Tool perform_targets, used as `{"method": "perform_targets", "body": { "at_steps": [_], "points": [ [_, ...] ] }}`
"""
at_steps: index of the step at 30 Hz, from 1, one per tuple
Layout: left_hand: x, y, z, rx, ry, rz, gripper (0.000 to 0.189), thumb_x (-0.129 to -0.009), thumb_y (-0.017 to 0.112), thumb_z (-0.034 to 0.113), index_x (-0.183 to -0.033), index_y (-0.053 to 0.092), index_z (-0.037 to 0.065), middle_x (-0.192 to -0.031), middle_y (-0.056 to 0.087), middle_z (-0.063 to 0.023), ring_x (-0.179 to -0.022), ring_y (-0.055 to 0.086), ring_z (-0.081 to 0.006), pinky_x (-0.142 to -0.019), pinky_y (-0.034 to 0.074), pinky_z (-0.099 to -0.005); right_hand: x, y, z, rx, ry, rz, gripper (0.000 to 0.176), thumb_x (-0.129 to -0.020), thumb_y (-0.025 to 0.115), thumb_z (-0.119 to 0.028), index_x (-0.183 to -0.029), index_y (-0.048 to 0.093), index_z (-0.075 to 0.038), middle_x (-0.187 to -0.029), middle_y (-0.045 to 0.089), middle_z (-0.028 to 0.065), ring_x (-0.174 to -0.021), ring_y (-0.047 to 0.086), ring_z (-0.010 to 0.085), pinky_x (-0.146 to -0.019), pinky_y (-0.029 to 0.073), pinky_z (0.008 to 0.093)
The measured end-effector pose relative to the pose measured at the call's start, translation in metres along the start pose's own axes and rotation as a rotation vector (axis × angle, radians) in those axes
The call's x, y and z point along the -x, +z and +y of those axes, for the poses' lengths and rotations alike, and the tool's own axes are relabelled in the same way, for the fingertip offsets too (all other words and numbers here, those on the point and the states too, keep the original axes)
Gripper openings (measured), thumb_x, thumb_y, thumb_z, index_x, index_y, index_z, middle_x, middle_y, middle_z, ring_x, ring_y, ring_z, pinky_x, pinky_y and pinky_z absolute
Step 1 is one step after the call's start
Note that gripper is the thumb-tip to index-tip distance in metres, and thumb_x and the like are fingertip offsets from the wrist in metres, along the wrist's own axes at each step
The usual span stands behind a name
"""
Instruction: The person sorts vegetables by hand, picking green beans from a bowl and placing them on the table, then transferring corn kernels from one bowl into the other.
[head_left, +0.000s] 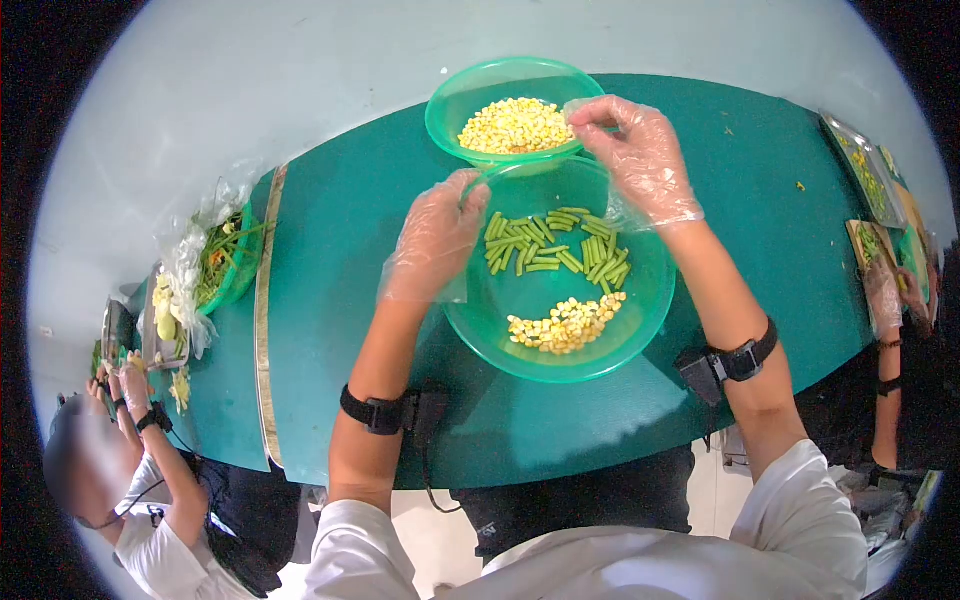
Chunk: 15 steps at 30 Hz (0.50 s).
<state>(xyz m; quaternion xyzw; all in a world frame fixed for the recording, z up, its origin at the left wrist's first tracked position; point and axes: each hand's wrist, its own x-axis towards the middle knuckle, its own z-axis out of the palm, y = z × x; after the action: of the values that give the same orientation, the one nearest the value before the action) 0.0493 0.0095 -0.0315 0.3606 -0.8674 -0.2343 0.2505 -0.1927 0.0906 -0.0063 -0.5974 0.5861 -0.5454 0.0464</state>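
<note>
On the green surface, the near plastic bowl of green bean pieces and corn kernels is flanked by the gloved left hand, half-curled, and the right hand, nearly pinched by the far bowl, placed within reach, though neither grip's contents can be told.

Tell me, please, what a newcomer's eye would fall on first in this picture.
Likely the near green bowl at centre, holding cut green pods beyond a curved band of yellow kernels. Behind it, a second green bowl holds a bright yellow heap, with the right hand by its rim.
</note>
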Motion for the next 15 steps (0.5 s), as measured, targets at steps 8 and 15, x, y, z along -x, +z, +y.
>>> {"method": "perform_targets", "body": {
  "at_steps": [8,15],
  "points": [
    [0.0,0.0,0.002,0.001,-0.014,-0.007,0.036,-0.103,0.056,0.029,-0.123,0.063,0.001,-0.116,0.068,-0.025,-0.11,0.064,-0.0413,-0.096,0.049,-0.0466,-0.007,-0.032,-0.009,0.123,0.072,-0.631,0.012,-0.087,0.064,-0.004,-0.098,0.067,-0.001,-0.087,0.069,0.0056,-0.082,0.064,0.0149,-0.075,0.053,0.0309],
    [0.001,0.001,0.001,-0.01,-0.008,0.017,0.036,-0.103,0.055,0.029,-0.122,0.063,0.0,-0.116,0.068,-0.0252,-0.11,0.064,-0.0418,-0.096,0.049,-0.0465,-0.002,-0.057,-0.042,-0.095,0.059,-1.278,0.01,-0.087,0.064,-0.005,-0.096,0.066,-0.001,-0.084,0.067,0.0062,-0.078,0.062,0.0153,-0.072,0.051,0.0332]
  ]
}}
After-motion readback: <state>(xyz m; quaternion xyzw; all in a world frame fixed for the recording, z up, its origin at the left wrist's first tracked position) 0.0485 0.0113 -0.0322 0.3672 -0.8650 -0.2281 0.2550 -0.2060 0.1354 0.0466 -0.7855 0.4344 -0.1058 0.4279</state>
